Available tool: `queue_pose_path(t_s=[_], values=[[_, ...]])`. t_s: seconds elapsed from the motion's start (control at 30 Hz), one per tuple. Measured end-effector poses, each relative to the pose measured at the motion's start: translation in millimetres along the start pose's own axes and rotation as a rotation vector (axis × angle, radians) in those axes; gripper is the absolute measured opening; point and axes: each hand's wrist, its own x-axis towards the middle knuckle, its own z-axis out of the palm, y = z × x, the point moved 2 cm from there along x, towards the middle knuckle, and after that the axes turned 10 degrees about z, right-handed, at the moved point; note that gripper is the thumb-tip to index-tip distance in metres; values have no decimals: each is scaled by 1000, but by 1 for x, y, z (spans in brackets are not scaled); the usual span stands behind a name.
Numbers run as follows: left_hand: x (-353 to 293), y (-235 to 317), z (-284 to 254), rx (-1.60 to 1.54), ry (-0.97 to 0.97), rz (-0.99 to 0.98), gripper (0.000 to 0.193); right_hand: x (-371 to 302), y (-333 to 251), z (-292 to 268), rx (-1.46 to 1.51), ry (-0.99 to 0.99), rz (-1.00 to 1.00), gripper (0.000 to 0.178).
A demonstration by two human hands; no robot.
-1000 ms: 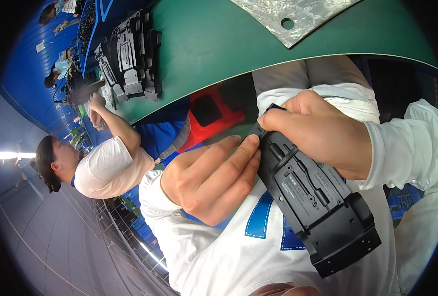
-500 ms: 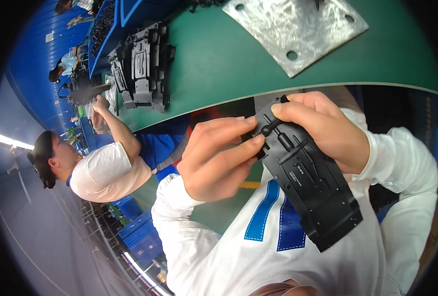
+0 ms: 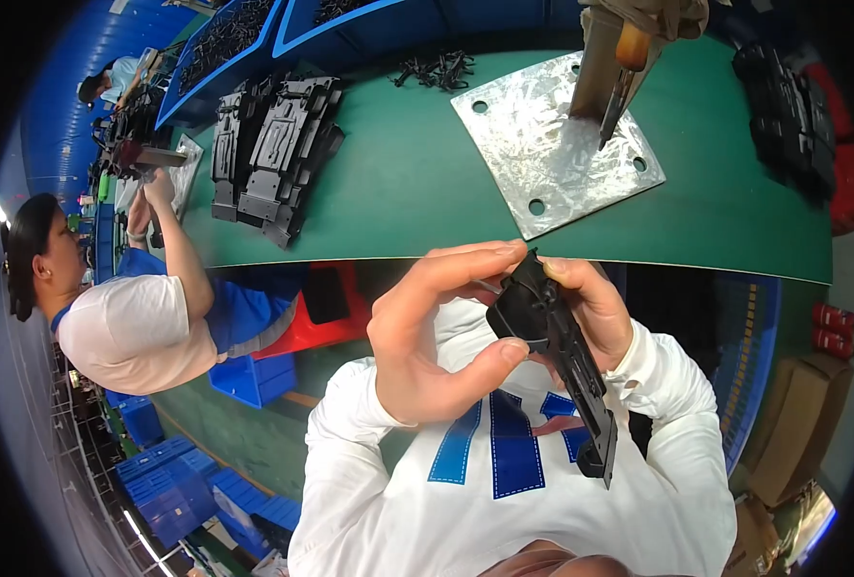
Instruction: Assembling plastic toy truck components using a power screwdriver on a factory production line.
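Observation:
A long black plastic chassis plate (image 3: 581, 385) is between my hands, in front of my chest and short of the bench edge. It is tilted so that its narrow side shows, with its far end raised toward the bench. My left hand (image 3: 427, 337) is closed around that far end, the index finger along the top and the thumb against the side. My right hand (image 3: 595, 313) grips the same end from the other side, its thumb near the tip. Most of the right fingers are hidden behind the plate.
On the green bench (image 3: 389, 192) lie a silvery metal plate (image 3: 533, 163) with a fixture (image 3: 619, 67) standing on it, stacked black chassis plates (image 3: 288, 144) and loose black parts (image 3: 437, 69). Blue bins (image 3: 350, 43) line the back. A co-worker (image 3: 138, 317) sits at left.
The chassis plate has turned from its broad face to its edge. My left hand has shifted from fingertips on its face to a grip around its end. The view has swung.

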Motion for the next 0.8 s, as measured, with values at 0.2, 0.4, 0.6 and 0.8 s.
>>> queue_pose_path(t_s=[0.2, 0.4, 0.6, 0.8], values=[[2, -6, 0, -11, 49, -2, 59, 0, -17, -4, -283, 53, -117, 35], [6, -13, 3, -106, 87, -67, 61, -1, -45, 9, -700, 265, -439, 37], [19, -11, 4, -97, 134, -50, 39, -9, -47, 12, -1212, 306, -840, 34], [18, -16, 1, -166, 85, -54, 26, -10, -49, 8, -1414, 218, -913, 31]])
